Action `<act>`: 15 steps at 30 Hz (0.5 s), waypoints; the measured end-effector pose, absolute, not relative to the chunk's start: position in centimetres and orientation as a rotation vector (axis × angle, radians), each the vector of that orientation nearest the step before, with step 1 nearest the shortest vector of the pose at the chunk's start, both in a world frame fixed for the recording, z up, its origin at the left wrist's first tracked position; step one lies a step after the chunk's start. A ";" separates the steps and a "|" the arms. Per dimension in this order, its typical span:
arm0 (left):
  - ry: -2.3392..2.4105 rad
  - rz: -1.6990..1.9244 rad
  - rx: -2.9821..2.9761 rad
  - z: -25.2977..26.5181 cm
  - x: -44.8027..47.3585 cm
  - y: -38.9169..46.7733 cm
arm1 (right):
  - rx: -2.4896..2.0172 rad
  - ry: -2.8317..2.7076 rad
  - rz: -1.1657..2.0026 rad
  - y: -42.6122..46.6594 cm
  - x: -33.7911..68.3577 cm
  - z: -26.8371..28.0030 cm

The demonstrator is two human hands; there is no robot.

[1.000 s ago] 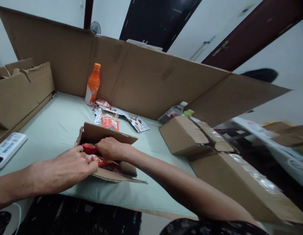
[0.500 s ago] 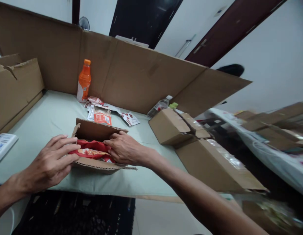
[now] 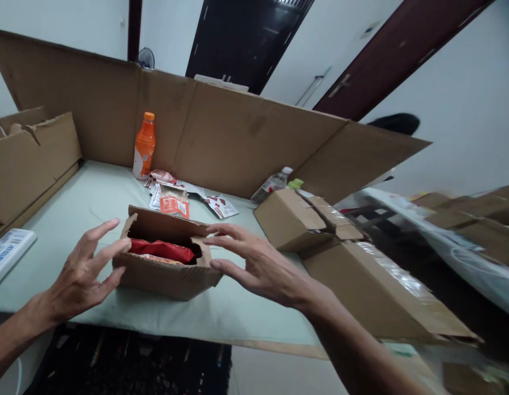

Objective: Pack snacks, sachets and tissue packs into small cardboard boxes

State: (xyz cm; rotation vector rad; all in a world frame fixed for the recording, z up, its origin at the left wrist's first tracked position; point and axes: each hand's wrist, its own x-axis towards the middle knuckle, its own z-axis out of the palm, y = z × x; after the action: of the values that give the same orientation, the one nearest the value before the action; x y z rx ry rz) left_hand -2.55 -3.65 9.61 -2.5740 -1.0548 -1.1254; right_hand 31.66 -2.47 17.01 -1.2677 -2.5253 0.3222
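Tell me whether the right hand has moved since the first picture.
Yes: against the orange bottle, the right hand has shifted rightward, from inside the open box to its right end.

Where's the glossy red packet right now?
Head view, left of centre: the glossy red packet is inside the small open-topped brown cardboard box, between the left hand and the right hand.

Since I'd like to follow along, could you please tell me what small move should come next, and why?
Probably fold the right flap of the box further in: it looks only partly bent, the right hand is beside it, and the red packet inside is uncovered.
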 end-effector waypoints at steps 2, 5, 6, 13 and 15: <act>-1.138 -1.125 -2.676 9.2 -2.7 -3.4 | -1.308 -2.379 0.487 -3.1 31.9 15.5; -1.221 -1.128 -2.786 8.7 -2.3 -2.5 | -1.273 -2.329 0.694 -3.1 31.7 13.9; -1.262 -1.134 -2.772 8.5 -2.1 -2.2 | -1.263 -2.304 0.725 -2.9 31.7 13.6; -1.261 -1.192 -2.540 7.7 -0.7 -0.9 | -1.167 -2.211 0.202 0.2 32.4 12.7; -1.237 -1.152 -2.547 7.4 -0.7 -0.5 | -1.074 -2.444 0.233 0.2 32.1 11.9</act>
State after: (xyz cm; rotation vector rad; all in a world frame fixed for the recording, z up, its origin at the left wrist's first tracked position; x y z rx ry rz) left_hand -0.67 -0.48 7.35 -2.5469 -1.2371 -1.1519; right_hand 32.15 0.17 11.85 -1.0744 -2.4438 0.2326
